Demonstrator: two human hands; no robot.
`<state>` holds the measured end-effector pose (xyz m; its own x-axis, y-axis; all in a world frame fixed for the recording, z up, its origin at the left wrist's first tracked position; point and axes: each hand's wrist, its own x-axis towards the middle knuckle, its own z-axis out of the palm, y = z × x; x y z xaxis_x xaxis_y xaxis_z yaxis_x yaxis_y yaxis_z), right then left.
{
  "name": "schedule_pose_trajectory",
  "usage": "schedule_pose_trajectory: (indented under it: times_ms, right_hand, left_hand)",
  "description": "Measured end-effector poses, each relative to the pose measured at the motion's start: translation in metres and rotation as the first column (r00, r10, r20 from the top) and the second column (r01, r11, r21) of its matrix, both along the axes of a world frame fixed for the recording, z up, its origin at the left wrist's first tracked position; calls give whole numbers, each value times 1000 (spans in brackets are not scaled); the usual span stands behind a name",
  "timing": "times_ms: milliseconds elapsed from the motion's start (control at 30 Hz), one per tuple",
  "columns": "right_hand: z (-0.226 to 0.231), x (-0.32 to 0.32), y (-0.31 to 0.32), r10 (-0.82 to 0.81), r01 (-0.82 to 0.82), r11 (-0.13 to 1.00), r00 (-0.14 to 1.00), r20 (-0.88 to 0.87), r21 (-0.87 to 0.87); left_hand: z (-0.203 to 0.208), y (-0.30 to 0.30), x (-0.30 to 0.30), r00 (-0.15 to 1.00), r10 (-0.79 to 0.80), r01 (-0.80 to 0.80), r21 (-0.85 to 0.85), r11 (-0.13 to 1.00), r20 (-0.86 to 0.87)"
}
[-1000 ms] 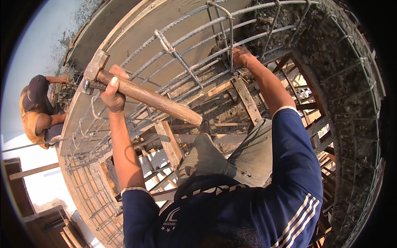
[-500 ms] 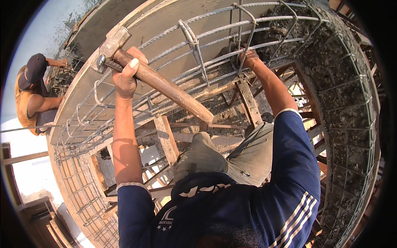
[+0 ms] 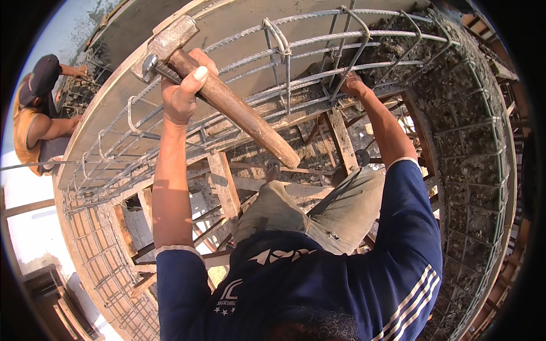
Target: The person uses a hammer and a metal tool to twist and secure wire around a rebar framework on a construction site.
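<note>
My left hand (image 3: 181, 98) is closed round the wooden handle of a sledgehammer (image 3: 245, 118), whose worn metal head points up and left. A short metal rod (image 3: 167, 73) with a rounded, shiny end lies in the same grip, beside the hammer head. Farther right, my right hand (image 3: 354, 86) reaches down among the bars of a curved rebar cage (image 3: 250, 58). Bars and shadow hide its fingertips, so what it grips, if anything, cannot be made out.
Rough grey concrete (image 3: 443, 62) fills the cage around the right side. A curved formwork wall (image 3: 239, 28) runs behind the bars. Wooden braces (image 3: 224, 184) stand below, by my legs. At far left another person (image 3: 38, 119) in a dark cap crouches by the outer edge.
The view has shifted slightly, and the hammer in my left hand sits a little farther right in it. My right hand stays among the bars.
</note>
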<state>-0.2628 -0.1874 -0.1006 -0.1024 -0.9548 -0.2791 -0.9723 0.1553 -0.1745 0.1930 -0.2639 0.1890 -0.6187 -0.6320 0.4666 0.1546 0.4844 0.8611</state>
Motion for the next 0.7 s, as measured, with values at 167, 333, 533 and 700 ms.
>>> schedule_pose_trajectory:
  times_ms: [167, 333, 533, 700]
  right_hand:
    - [6, 68, 60, -90, 98, 955, 995, 42, -280]
    - [-8, 128, 167, -144, 217, 956, 934, 328, -196]
    - [62, 229, 322, -361, 372, 927, 920, 153, -45]
    - [25, 263, 417, -779, 919, 293, 389, 491, -263]
  left_hand:
    - [-6, 0, 9, 1000, 14, -14, -9, 1000, 2]
    - [0, -1, 0, 998, -56, 55, -49, 997, -10]
    - [-3, 4, 4, 997, -37, 34, -47, 998, -62]
    - [-3, 52, -13, 993, -47, 48, 7, 999, -106]
